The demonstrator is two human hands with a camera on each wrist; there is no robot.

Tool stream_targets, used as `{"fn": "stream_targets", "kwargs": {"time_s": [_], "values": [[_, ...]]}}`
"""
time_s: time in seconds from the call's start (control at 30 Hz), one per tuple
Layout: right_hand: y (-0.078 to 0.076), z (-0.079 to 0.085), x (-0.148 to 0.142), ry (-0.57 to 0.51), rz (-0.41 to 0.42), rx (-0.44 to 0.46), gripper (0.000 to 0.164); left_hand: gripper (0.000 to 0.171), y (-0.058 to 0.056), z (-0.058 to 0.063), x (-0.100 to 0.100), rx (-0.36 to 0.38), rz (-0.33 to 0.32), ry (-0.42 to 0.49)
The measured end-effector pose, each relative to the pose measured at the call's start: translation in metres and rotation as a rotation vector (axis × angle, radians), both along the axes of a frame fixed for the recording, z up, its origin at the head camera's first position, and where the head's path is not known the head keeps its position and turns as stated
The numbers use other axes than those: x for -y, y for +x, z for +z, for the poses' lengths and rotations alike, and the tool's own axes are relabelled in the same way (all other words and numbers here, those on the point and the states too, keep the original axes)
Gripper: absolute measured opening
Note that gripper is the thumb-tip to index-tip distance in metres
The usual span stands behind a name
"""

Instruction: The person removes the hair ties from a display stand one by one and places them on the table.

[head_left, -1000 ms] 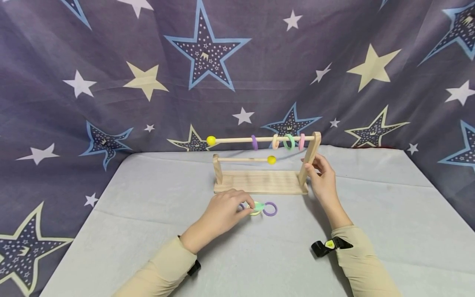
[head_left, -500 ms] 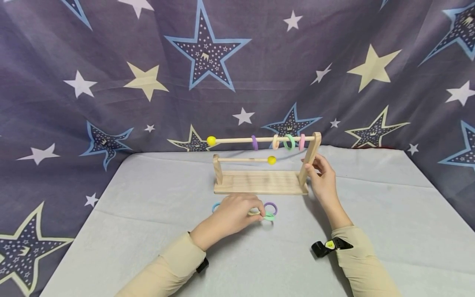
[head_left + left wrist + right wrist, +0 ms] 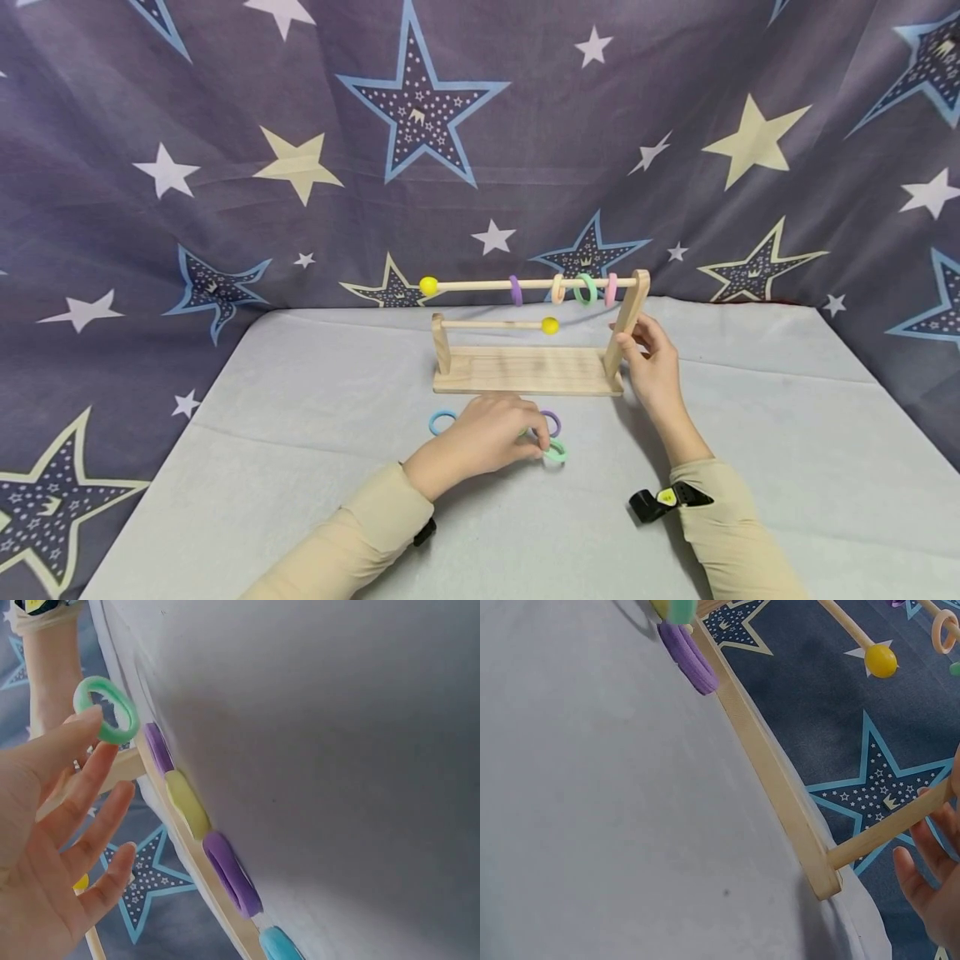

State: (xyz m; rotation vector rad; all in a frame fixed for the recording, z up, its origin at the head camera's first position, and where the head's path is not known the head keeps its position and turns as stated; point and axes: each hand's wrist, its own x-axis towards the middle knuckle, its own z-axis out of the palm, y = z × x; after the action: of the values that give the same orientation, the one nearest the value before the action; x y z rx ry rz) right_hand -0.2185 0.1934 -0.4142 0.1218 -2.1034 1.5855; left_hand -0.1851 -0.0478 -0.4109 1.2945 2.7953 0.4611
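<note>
My left hand (image 3: pixel 487 437) pinches a mint green hair tie (image 3: pixel 116 736) between thumb and index finger, its other fingers spread loosely in the left wrist view. Around that hand a row of hair ties lies on the cloth: a blue one (image 3: pixel 279 945), a purple one (image 3: pixel 229 874), a yellow one (image 3: pixel 187 806) and another purple one (image 3: pixel 556 422). In the head view the hand covers part of this row. My right hand (image 3: pixel 654 371) grips the right upright of a wooden rack (image 3: pixel 528 371), thumb in front and fingers behind.
Purple (image 3: pixel 516 292), peach (image 3: pixel 557 289), green (image 3: pixel 592 292) and pink (image 3: pixel 611 289) hair ties hang on the rack's upper rod, which ends in a yellow ball (image 3: pixel 428 287) at left. The lower rod ends in another yellow ball (image 3: pixel 550 326). A star-patterned curtain (image 3: pixel 420 217) stands behind.
My left hand has moved right and toward me with the green hair tie, drawing away from the row and uncovering the blue one. The right hand stays on the upright.
</note>
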Motion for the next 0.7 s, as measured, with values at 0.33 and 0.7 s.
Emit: {"fn": "stream_targets", "kwargs": {"time_s": [0.33,0.7], "values": [[0.0004,-0.0004,-0.0002,-0.014,0.003,-0.002,0.034,0.007,-0.0022,-0.0051,-0.005,0.016,-0.018,-0.036],[0.0004,-0.0004,-0.0011,-0.017,0.029,0.004,0.036,0.009,-0.0045,-0.01,-0.0042,0.036,-0.032,-0.048]]}}
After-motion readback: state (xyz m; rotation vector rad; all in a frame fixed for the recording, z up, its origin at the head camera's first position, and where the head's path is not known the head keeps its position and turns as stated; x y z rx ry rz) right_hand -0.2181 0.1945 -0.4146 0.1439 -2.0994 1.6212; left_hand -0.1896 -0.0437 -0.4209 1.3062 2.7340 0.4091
